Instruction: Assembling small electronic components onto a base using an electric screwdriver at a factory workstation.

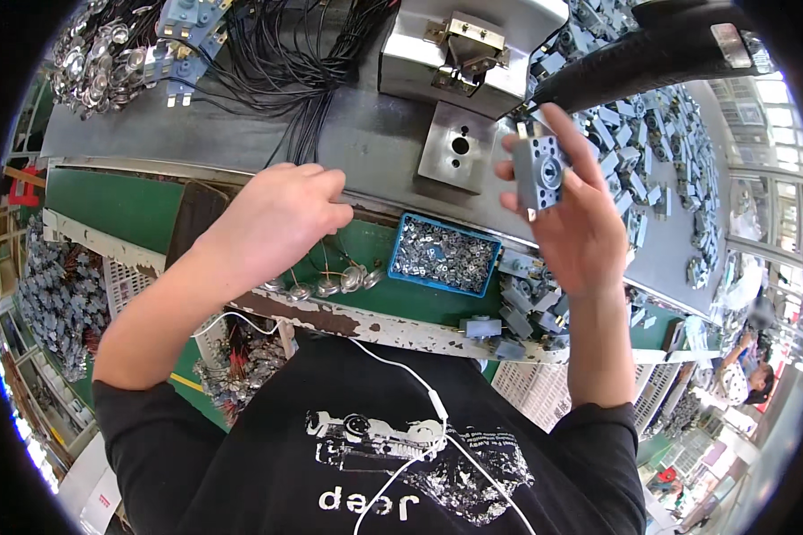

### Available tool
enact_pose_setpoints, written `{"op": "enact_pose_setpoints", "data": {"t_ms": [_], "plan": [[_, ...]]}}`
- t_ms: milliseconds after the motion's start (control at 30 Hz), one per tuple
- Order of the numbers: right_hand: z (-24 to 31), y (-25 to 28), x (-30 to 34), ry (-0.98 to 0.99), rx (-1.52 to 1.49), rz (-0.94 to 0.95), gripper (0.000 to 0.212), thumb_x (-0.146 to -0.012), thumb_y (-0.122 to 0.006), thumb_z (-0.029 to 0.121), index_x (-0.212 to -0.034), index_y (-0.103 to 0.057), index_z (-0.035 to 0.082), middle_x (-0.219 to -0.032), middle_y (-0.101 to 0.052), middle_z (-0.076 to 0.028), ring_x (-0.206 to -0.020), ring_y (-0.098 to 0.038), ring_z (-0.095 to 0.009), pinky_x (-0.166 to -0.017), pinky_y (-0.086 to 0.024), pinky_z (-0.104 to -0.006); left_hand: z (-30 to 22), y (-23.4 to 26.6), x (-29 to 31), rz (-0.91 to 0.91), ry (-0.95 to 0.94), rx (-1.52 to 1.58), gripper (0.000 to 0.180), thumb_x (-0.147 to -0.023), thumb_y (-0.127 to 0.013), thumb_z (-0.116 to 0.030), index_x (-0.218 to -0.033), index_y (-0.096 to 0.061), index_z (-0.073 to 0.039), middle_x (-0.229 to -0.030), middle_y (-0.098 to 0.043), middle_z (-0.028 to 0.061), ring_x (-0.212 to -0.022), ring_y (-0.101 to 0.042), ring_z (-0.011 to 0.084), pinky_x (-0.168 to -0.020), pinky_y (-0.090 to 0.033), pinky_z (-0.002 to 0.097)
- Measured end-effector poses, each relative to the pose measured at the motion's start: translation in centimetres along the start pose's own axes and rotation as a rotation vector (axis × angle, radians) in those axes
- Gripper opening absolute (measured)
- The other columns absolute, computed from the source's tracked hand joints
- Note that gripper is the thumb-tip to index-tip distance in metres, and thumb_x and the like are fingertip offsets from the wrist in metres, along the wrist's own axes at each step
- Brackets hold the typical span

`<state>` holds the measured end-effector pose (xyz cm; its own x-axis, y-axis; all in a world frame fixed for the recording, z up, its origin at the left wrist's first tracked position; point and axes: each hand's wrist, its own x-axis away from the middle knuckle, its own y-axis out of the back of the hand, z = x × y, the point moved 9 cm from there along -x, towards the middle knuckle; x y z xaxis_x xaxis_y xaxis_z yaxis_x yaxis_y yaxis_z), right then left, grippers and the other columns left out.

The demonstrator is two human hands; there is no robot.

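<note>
Housing, small, grey and block-shaped, sits raised above the bench in the right hand; thumb and fingers are clamped on its sides, the round opening in its face turned toward the person; whether anything is seated in that opening is too small to tell. Left hand is curled into a loose fist with knuckles up, lying over a row of small round metal parts on thin wire leads at the bench edge; its fingertips are hidden, so I cannot tell whether they pinch a lead or merely rest there.

Judged from this, the work on this piece looks midway: 1 housing is picked up and presented, while the wired part appears not yet joined to it; the pressing fixture with its 2-holed metal plate just beyond the right fingers stands unloaded.

Between the 2 hands, slightly nearer the body than the fingers, a blue tray of tiny metal bits sits full; loose grey housings lie below the right palm and a large heap of them spreads past the right fingertips; black wire bundles lie beyond the left knuckles, so plenty of stock appears left.
</note>
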<state>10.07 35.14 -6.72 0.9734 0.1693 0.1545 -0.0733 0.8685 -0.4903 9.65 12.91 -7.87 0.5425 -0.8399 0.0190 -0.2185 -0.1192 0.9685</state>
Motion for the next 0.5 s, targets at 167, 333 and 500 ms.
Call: {"op": "enact_pose_setpoints", "data": {"t_ms": [167,333,500], "plan": [[-0.4,-0.9,0.5,0.0,0.11,0.061,0.088,-0.086,-0.068,-0.005,-0.163,-0.025,0.004,-0.144,-0.054,-0.025,-0.132,-0.059,-0.035,-0.116,-0.047,-0.0467,-1.4,2.5,-1.1,-0.082,-0.185,-0.093,0.006,-0.08,-0.065,-0.014,-0.084,-0.068,-0.011,-0.084,-0.06,0.0025,-0.093,-0.061,0.0199,-0.084,-0.047,0.0337],[-1.1,-2.1,-1.3,0.103,0.624,0.095,0.072,-0.093,-0.07,-0.004,-0.157,-0.039,0.007,-0.143,-0.053,-0.014,-0.127,-0.061,-0.028,-0.109,-0.053,-0.039,-2.4,2.8,-3.1,-0.021,-0.213,0.017,0.008,-0.081,-0.064,-0.013,-0.088,-0.064,-0.011,-0.087,-0.06,0.0046,-0.093,-0.061,0.0205,-0.085,-0.047,0.0338],[-0.7,-3.4,-2.7,0.407,1.443,-0.012,0.058,-0.083,-0.085,0.024,-0.135,-0.066,0.008,-0.12,-0.071,-0.013,-0.111,-0.065,-0.029,-0.095,-0.054,-0.0419,-2.9,2.0,-3.4,-0.099,-0.184,0.021,0.01,-0.082,-0.063,-0.012,-0.091,-0.063,-0.009,-0.086,-0.058,0.0052,-0.09,-0.062,0.0224,-0.084,-0.049,0.0355]]}}
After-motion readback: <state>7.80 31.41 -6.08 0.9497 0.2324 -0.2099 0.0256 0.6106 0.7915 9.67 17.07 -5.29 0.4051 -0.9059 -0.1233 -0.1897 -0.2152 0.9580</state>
